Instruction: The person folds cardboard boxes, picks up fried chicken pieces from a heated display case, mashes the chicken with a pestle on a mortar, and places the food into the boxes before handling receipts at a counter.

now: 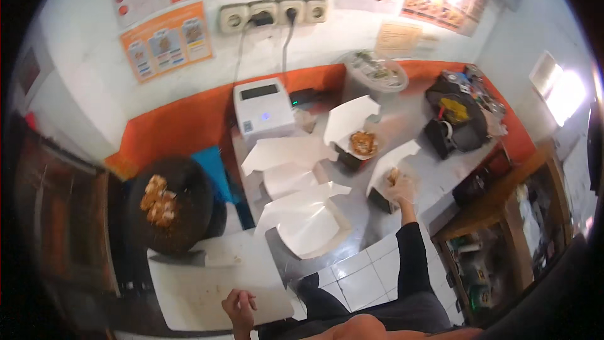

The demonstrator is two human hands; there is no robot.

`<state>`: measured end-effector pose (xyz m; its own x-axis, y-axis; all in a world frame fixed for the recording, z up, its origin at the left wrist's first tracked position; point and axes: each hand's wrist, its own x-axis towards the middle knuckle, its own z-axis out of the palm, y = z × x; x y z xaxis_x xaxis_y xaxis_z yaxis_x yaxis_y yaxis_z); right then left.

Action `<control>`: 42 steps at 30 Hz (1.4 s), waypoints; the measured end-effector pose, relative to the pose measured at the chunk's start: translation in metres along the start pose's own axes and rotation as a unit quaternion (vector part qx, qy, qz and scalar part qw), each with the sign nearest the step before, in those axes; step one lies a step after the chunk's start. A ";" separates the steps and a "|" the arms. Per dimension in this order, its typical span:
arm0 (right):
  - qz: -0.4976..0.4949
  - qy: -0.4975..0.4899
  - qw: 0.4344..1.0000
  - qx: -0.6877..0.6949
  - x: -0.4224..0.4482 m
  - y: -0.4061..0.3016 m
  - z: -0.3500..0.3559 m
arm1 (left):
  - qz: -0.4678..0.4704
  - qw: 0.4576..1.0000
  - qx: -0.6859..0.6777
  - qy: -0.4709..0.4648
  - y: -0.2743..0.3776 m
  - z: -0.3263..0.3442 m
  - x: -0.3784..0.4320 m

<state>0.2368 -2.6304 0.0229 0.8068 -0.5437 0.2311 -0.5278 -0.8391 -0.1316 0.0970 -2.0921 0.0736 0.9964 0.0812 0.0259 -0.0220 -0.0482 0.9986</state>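
My right hand [401, 191], in a clear plastic glove, reaches into an open takeaway box [381, 200], its fingers on a piece of browned food [392, 175]. The glove partly hides that piece. Over the near edge of a white cutting board [217, 288] hovers my left hand [239, 306], bare, fingers curled with nothing visible in them. A dark, wide blade [177, 258] lies along the board's far edge. Beyond it, a round black dish [188, 184] holds pieces of crumbed fried food [160, 200]. Another open box [349, 158] contains browned food [363, 143].
Two open white boxes [295, 182] [309, 229] stand on the metal table [363, 222]. Behind them are a white printer-like device [263, 106] and a lidded plastic tub [377, 73]. A black bag [457, 123] sits far right, above a wooden shelf unit [500, 208].
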 end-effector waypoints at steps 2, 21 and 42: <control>-0.106 0.017 0.994 -0.027 0.007 0.045 0.062 | 0.007 0.997 0.062 -0.042 0.008 -0.006 0.002; -0.319 -0.311 0.869 0.215 -0.233 -0.619 -0.081 | 0.005 0.978 0.076 0.196 -0.004 -0.215 -0.032; -0.214 -0.285 0.921 0.157 -0.269 -0.677 -0.024 | -0.062 0.963 -0.020 0.260 -0.041 -0.322 -0.020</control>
<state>0.3709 -1.9157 0.0728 0.9785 -0.0069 -0.2059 -0.0989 -0.8926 -0.4398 0.0516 -1.7707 0.0470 0.8159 0.5722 -0.0835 0.0805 0.0306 0.9963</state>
